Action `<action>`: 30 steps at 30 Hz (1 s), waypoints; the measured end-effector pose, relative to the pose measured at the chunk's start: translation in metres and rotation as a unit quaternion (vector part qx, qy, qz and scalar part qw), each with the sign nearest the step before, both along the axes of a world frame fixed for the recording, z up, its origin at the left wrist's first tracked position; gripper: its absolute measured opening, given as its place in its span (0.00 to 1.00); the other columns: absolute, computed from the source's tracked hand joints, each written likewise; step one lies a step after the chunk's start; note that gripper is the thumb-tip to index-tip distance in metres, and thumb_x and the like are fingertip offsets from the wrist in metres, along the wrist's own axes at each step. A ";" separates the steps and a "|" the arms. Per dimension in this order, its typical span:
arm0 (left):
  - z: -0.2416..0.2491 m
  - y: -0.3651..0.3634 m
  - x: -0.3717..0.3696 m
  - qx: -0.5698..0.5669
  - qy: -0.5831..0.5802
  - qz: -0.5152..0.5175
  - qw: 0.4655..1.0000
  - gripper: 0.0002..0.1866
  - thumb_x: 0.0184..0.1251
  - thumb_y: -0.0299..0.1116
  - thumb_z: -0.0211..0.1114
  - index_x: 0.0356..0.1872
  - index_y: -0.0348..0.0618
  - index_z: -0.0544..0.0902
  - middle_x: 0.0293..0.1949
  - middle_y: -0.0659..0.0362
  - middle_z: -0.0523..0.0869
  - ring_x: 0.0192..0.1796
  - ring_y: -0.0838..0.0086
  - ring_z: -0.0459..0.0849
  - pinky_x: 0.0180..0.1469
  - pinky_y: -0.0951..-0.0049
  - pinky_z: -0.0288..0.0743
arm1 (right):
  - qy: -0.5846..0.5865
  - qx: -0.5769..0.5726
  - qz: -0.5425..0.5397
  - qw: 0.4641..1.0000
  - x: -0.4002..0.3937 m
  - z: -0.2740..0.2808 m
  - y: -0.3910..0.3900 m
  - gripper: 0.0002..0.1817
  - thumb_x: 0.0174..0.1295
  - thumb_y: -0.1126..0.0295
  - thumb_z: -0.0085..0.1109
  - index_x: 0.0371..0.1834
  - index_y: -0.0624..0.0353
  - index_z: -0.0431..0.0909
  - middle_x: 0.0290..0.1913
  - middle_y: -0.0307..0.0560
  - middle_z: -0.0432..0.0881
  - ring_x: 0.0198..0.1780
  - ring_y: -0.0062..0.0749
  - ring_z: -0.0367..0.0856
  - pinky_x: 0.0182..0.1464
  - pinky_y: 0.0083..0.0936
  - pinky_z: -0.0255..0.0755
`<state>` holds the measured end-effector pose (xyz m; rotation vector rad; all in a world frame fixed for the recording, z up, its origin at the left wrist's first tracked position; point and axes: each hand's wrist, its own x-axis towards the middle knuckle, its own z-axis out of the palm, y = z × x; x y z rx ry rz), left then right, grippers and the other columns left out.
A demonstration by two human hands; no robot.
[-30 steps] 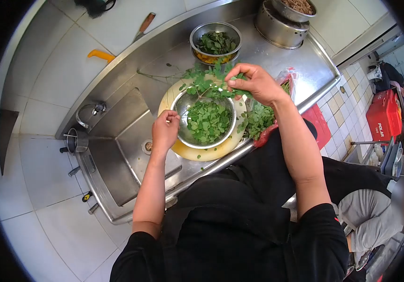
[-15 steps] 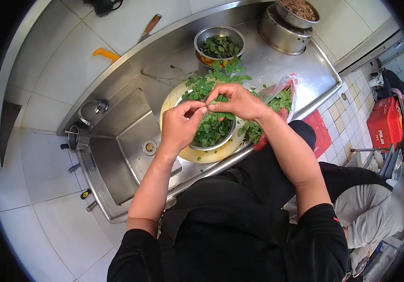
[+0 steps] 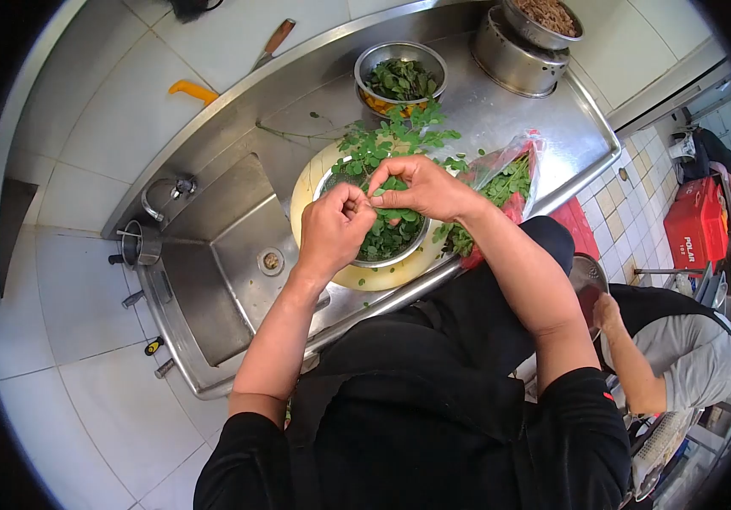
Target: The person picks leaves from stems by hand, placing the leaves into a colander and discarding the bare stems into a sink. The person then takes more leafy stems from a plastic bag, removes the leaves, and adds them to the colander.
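Note:
Both hands are close together over a metal colander (image 3: pixel 327 182) of green leaves, which rests on a round yellowish board (image 3: pixel 304 200). My left hand (image 3: pixel 335 223) has its fingers curled in; what they hold, if anything, is hidden. Thumb and forefinger of my right hand (image 3: pixel 416 191) pinch a leafy green stem (image 3: pixel 371 180), with leaves under the palm. More leafy sprigs (image 3: pixel 416 127) spread behind the hands. A plastic bag (image 3: pixel 523 161) of greens lies beside my right wrist.
A steel bowl (image 3: pixel 364 64) with leaves and orange pieces stands behind. The sink basin (image 3: pixel 204 297) is on the left, a food bowl (image 3: pixel 574 36) on a metal pot (image 3: pixel 514 64) at back right. Another person (image 3: pixel 688 357) holds a round pan at right.
My left hand has curled its fingers more tightly and shifted slightly right. The person at right has reached an arm forward, with a round pan now in view.

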<state>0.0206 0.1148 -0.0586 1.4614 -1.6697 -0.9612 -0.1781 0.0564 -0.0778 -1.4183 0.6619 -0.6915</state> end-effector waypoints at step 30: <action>-0.018 -0.016 0.043 -0.081 -0.073 0.174 0.979 0.06 0.59 0.29 0.68 0.32 0.36 0.83 0.25 0.57 0.86 0.28 0.76 0.84 0.34 0.73 0.78 | 0.034 0.051 -0.035 0.998 -0.013 0.002 -0.005 0.07 0.67 0.74 0.68 0.44 0.64 0.81 0.46 0.41 0.79 0.46 0.23 0.81 0.41 0.22 0.87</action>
